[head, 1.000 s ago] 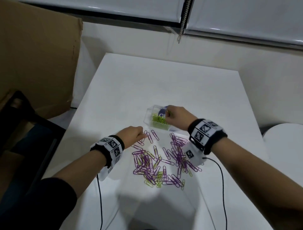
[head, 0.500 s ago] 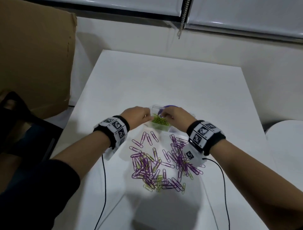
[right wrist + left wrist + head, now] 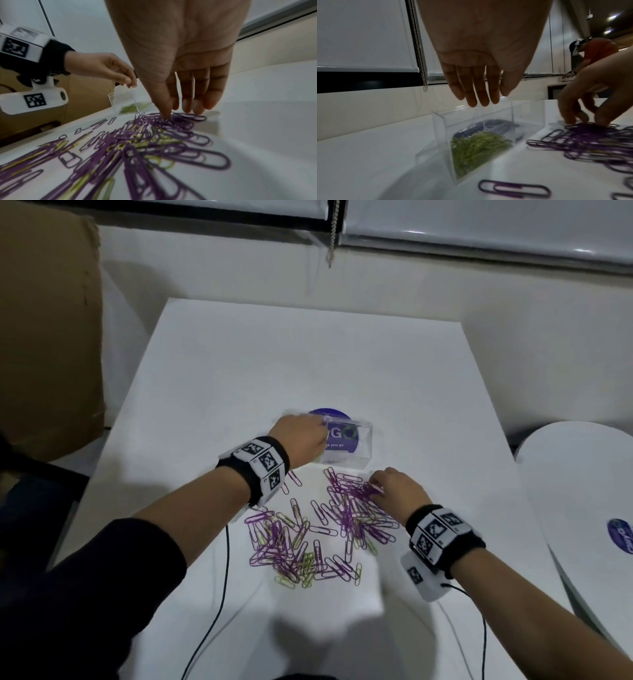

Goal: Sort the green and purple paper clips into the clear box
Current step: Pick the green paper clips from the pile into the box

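Note:
The clear box (image 3: 356,455) stands on the white table (image 3: 308,354), over a round purple logo. Green clips (image 3: 476,147) fill its left compartment. My left hand (image 3: 320,429) is over the box, and its thumb and fingertips (image 3: 127,81) pinch the top edge of a clear wall (image 3: 489,106). A loose heap of purple paper clips (image 3: 359,508) with some green ones (image 3: 306,568) lies in front of the box. My right hand (image 3: 375,486) is on the heap's far right part. Its thumb and fingertips (image 3: 165,115) close on a bunch of purple clips (image 3: 590,128).
A brown cardboard box (image 3: 44,337) stands off the table's left side. A round white table (image 3: 582,491) is at the right. Two black cables (image 3: 222,594) run from my wrists toward the near edge. A bead chain (image 3: 332,234) hangs at the wall behind.
My left hand went from the clips up to the box and took its wall. My right hand left the box and came back down onto the purple clips.

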Demonstrator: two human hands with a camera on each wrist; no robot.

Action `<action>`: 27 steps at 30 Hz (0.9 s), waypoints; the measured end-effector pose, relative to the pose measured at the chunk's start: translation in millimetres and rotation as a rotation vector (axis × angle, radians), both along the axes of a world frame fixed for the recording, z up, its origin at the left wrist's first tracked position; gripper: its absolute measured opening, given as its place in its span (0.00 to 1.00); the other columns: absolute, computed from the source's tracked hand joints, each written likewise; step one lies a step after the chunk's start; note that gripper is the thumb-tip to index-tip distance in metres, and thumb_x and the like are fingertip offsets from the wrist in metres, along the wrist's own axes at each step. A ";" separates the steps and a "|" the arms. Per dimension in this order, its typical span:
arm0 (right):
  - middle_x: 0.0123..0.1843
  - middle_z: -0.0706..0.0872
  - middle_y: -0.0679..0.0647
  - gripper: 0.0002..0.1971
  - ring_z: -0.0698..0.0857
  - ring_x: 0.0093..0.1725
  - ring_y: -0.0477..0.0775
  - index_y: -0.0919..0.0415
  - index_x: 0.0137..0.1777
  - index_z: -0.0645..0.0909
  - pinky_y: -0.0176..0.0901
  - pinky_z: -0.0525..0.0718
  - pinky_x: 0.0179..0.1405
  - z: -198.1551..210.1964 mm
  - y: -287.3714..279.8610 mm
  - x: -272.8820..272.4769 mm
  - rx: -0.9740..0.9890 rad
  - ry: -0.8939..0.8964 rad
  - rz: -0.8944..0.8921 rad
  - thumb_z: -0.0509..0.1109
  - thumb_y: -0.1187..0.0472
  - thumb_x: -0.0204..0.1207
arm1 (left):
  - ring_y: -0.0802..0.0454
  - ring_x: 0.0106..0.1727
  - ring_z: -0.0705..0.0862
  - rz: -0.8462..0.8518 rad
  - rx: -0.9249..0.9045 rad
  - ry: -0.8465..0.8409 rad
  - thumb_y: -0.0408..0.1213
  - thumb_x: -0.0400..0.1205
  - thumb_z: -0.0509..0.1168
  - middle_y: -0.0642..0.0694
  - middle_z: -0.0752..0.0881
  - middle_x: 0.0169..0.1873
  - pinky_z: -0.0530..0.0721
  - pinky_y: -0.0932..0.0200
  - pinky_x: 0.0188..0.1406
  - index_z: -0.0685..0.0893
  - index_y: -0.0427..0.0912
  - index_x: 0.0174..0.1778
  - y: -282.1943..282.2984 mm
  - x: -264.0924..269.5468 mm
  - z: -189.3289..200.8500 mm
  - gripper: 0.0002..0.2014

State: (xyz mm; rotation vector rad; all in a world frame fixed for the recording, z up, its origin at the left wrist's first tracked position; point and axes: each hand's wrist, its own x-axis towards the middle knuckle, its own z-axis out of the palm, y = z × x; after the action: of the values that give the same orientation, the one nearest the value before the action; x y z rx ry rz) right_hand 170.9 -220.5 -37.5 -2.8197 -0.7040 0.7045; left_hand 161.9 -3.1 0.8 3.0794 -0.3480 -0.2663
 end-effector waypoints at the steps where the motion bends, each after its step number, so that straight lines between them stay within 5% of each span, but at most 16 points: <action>1: 0.61 0.79 0.60 0.15 0.79 0.61 0.62 0.61 0.64 0.77 0.51 0.79 0.57 -2.8 0.2 -1.5 0.002 0.008 -0.014 0.65 0.60 0.78 | 0.44 0.52 0.83 0.000 -0.007 0.022 0.41 0.85 0.53 0.43 0.84 0.53 0.74 0.56 0.40 0.83 0.39 0.54 -1.8 -4.2 -2.6 0.15; 11: 0.61 0.80 0.61 0.14 0.79 0.61 0.63 0.63 0.63 0.77 0.53 0.79 0.57 -12.1 25.8 -16.7 0.101 0.007 0.093 0.60 0.65 0.79 | 0.43 0.55 0.82 0.077 0.011 0.028 0.32 0.84 0.56 0.43 0.82 0.56 0.72 0.55 0.39 0.79 0.39 0.57 -9.0 -25.1 -14.9 0.09; 16: 0.61 0.82 0.58 0.14 0.78 0.63 0.60 0.59 0.64 0.78 0.51 0.79 0.57 -2.7 13.7 -10.4 0.120 -0.050 0.079 0.63 0.60 0.79 | 0.45 0.61 0.77 -0.063 -0.051 -0.029 0.37 0.85 0.57 0.43 0.78 0.62 0.76 0.54 0.53 0.76 0.40 0.63 -22.1 -33.4 -8.5 0.13; 20: 0.57 0.82 0.54 0.11 0.79 0.60 0.57 0.57 0.55 0.80 0.46 0.77 0.51 9.2 -5.5 -12.9 0.040 -0.047 0.115 0.67 0.54 0.77 | 0.44 0.59 0.79 -0.304 0.016 0.160 0.40 0.84 0.57 0.43 0.80 0.57 0.77 0.52 0.51 0.77 0.40 0.64 -41.0 -47.7 -23.4 0.15; 27: 0.59 0.82 0.56 0.12 0.79 0.61 0.58 0.59 0.58 0.78 0.47 0.77 0.52 4.6 -15.9 -34.7 -0.044 0.049 0.181 0.64 0.57 0.77 | 0.42 0.62 0.77 -0.229 0.009 0.282 0.42 0.84 0.59 0.42 0.77 0.62 0.76 0.49 0.55 0.76 0.41 0.64 -47.2 -53.6 -35.9 0.15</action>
State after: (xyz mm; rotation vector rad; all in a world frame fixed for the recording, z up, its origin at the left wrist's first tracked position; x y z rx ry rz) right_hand 136.1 -236.4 -32.9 -2.7911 -0.9557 0.8239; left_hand 108.3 -50.3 -35.1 2.9496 -0.6837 -0.7002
